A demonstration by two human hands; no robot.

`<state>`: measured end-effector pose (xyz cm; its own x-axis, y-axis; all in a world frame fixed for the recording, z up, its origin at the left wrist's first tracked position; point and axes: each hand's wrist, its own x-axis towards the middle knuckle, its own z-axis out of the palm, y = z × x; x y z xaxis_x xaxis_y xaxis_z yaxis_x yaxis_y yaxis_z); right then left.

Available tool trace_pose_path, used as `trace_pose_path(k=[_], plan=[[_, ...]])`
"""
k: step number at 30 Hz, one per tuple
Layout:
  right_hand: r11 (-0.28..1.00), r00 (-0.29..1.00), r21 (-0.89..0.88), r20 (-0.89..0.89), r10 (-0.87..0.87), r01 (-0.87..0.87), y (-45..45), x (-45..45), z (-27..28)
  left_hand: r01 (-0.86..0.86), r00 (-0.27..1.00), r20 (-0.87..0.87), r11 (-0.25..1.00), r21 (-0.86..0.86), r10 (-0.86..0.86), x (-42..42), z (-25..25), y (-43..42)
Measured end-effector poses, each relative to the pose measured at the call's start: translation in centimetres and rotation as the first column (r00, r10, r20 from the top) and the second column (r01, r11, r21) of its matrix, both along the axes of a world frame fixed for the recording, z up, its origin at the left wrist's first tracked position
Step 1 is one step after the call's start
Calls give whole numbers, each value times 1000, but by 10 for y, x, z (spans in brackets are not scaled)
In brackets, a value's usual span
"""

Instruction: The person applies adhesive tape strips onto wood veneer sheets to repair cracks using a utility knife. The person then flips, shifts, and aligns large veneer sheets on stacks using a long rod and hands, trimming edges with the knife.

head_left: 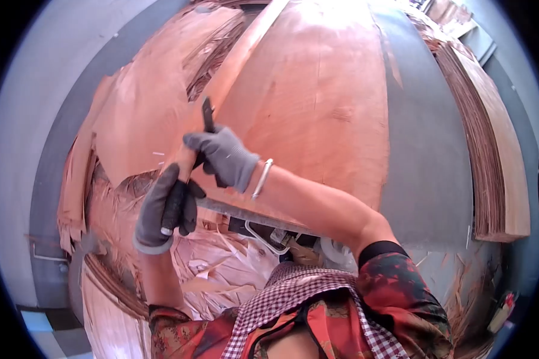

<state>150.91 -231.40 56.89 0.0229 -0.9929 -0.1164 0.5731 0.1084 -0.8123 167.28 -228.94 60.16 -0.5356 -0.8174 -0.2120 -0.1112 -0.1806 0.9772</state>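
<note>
My left hand (pixel 153 218), in a grey glove with dark palm, is closed around the lower end of a long narrow veneer strip (pixel 239 57). A dark ribbed piece with a pale tip (pixel 167 230) shows among its fingers; I cannot make out what it is. My right hand (pixel 230 158), also gloved, is closed just above the left, against the strip. From its fist a dark, flat, knife-like tool (pixel 208 113) sticks up; its lower part is hidden. The strip runs away along the left edge of a broad reddish veneer sheet (pixel 317 119).
Torn veneer sheets (pixel 141 119) are piled at left. A tall veneer stack (pixel 491 143) stands at right, beside the grey tabletop (pixel 428 149). Crumpled veneer scraps (pixel 227 257) lie below the near table edge, by a white curved bar (pixel 263 239).
</note>
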Motion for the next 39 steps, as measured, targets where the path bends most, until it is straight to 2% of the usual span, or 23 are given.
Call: trace_pose_path(k=[5,6,7,9,10,11,12,13,14,15,16,18,19,22,25,27,28,29,30,32,36,38,39], plan=[[1000,998,-19,62,13,-12,66,-72,45,163,956,-246,986,-21,-163,-59,26,52],[999,994,-33,111,-2,6,80,-93,42,431,834,-420,898,89,-359,-65,9,53],[957,976,-256,-132,-174,136,101,-118,36,399,833,-482,899,182,-273,-78,-8,74],[698,690,-698,-427,-585,160,165,-178,17,765,598,-492,633,115,-633,-84,-45,83],[930,961,-342,-184,-208,136,198,-200,40,681,660,-569,711,176,-491,-84,-70,93],[991,952,101,284,-111,85,231,-222,62,578,706,-583,803,147,-401,-79,-102,93],[993,953,83,299,51,-80,259,-271,26,417,751,-621,890,183,-225,-70,-131,95],[962,978,197,58,-202,187,288,-304,-24,248,755,-655,941,229,-39,-62,-155,93],[855,885,240,-200,-420,460,313,-324,-71,161,781,-624,965,206,3,-54,-172,92],[831,900,349,-134,-414,434,326,-334,-102,11,713,-696,991,134,86,-56,-178,98],[798,905,451,-59,-420,400,336,-342,-127,-64,649,-720,960,272,247,-47,-211,87],[724,810,377,-379,-448,577,353,-363,-169,-82,529,-709,860,503,466,-61,-211,80],[683,727,323,-518,-452,655,356,-363,-170,-80,551,-670,831,550,497,-71,-209,80],[680,681,248,-542,-492,690,367,-371,-172,-108,608,-549,745,658,573,-94,-226,89],[632,704,323,-430,-565,704,402,-349,-148,-182,610,-479,700,691,632,-72,-308,94],[585,624,218,-277,-731,782,431,-306,-135,-258,615,-312,558,788,724,-32,-335,116],[570,614,230,-248,-750,789,456,-295,-162,447,470,-855,776,445,220,17,-394,110],[555,602,241,-220,-768,796,481,-283,-188,63,768,-606,917,394,208,27,-373,128],[560,639,323,-249,-728,763,517,-276,-234,-234,946,-165,942,241,278,36,-348,146],[541,648,420,-166,-744,729,539,-235,-230,-399,672,-224,600,693,706,24,-305,168],[474,585,396,-231,-777,786,524,-226,-242,-457,759,-200,727,513,619,6,-272,142],[465,592,406,-280,-756,787,498,-242,-230,-357,855,-254,868,345,453,-2,-279,100],[479,610,421,-270,-745,770,482,-250,-215,-423,843,-204,848,321,498,-11,-298,72]])
